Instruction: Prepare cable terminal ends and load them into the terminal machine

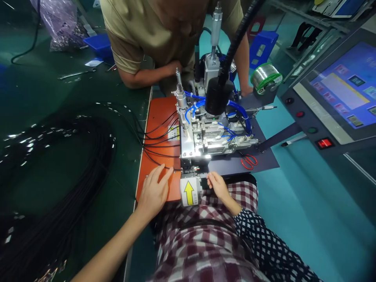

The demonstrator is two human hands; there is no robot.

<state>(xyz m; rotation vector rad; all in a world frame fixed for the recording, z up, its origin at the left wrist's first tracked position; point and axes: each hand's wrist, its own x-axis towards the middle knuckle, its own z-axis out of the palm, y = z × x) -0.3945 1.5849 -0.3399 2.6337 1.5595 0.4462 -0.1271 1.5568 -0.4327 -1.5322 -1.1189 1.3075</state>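
My left hand lies over the orange board with its fingers stretched and apart. Its fingertips touch or hover just beside a black cable that runs into the front of the metal machine. On the other side of the feed block, my right hand has its fingers curled in a pinch near the cable's end. Whatever lies between those fingertips is too small to make out. Between both hands sits a round housing with a yellow arrow label. Several more black cables lead into the machine from the left.
A large coil of black cables covers the dark table at left. Red-handled scissors lie right of the machine. A solder wire spool and a touchscreen panel stand further right. Another person leans in across the machine.
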